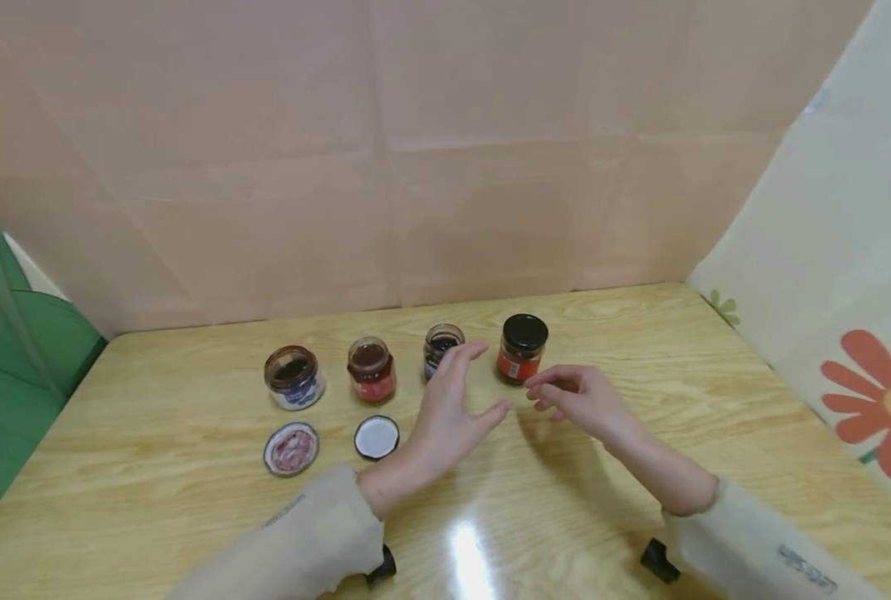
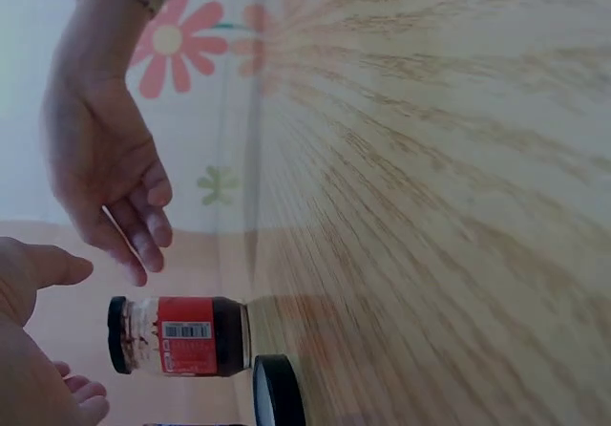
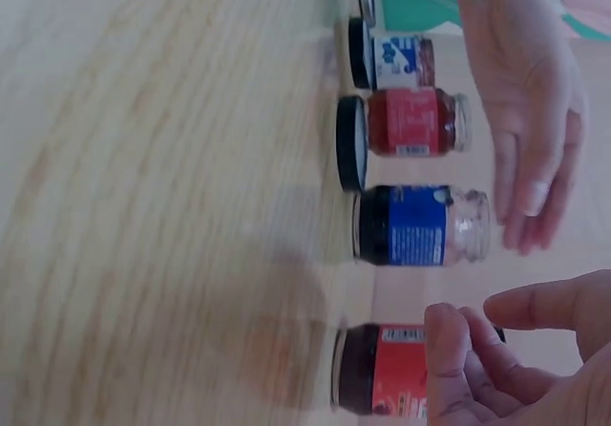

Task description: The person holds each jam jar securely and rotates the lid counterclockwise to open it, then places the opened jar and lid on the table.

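Four jars stand in a row on the table (image 1: pixel 640 375). Beside the capped jar (image 1: pixel 523 348), my left hand (image 1: pixel 448 412) hovers with fingers straight and apart; my right hand (image 1: pixel 576 398), just before it, hangs loosely curled, holding nothing.

desk (image 1: pixel 640 367): pale wood grain, smooth, glossy with a light glare | four jars: clear shiny glass, paper labels | capped jar (image 1: pixel 522 348): black lid, smooth, slight sheen | loose lid (image 1: pixel 376 437): white glossy inside | backdrop (image 1: pixel 385 150): peach sheet, matt, creased | side cloth (image 1: pixel 850 275): matt printed fabric with flowers | sleeves (image 1: pixel 317 533): beige matt cloth
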A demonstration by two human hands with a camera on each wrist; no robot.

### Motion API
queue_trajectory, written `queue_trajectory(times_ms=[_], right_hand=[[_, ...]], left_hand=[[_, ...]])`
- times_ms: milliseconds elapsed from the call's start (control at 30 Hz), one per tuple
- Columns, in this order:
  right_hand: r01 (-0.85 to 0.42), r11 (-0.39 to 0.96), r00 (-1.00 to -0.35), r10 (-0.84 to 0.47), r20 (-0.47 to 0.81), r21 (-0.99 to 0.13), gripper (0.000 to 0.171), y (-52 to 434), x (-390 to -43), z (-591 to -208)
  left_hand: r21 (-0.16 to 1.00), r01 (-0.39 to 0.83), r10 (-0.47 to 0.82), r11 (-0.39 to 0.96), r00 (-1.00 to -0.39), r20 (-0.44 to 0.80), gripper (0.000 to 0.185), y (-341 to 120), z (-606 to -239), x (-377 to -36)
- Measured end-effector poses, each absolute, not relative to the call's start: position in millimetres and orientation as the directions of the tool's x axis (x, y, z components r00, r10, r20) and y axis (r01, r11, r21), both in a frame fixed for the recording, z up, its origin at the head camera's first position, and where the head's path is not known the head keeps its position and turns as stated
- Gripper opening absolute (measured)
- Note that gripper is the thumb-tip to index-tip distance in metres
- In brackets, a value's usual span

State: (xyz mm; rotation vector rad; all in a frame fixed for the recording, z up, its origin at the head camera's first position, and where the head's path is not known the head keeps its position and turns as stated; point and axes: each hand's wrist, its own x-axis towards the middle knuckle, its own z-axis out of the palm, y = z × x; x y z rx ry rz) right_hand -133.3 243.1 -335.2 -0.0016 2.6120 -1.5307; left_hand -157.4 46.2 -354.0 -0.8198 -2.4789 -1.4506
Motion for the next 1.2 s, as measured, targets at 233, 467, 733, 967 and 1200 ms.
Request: queue_trajectory(times_ms=[233,467,733,967,1200], right_hand=[[0.053,0.524,-0.998,0.002,-0.061,-0.85,0.029,252.6,-136.7,-330.8],[0.024,0.5,-0.999,0.044,-0.002,-0.865,0.029,261.3,-143.1,-333.8],[-0.01,0.472,-0.995,0.081,0.055,-0.881,0.029,266.2,-146.5,-337.2],[0.005,0.484,-0.994,0.101,0.051,-0.875,0.03,267.1,-150.5,-337.7],[0.028,0.449,-0.989,0.145,0.042,-0.893,0.032,267.6,-151.4,-336.0]], left_hand=[[0.787,0.446,0.388,0.426,-0.876,0.286,0.069,59.6,-357.9,-166.4],[0.811,0.394,0.365,0.433,-0.899,0.242,0.068,71.6,-368.2,-178.4],[0.793,0.37,0.357,0.484,-0.911,0.208,0.069,85.1,-381.0,-187.8],[0.808,0.314,0.324,0.498,-0.932,0.162,0.071,94.0,-380.4,-195.2],[0.836,0.222,0.272,0.501,-0.958,0.091,0.071,103.9,-379.3,-199.8]])
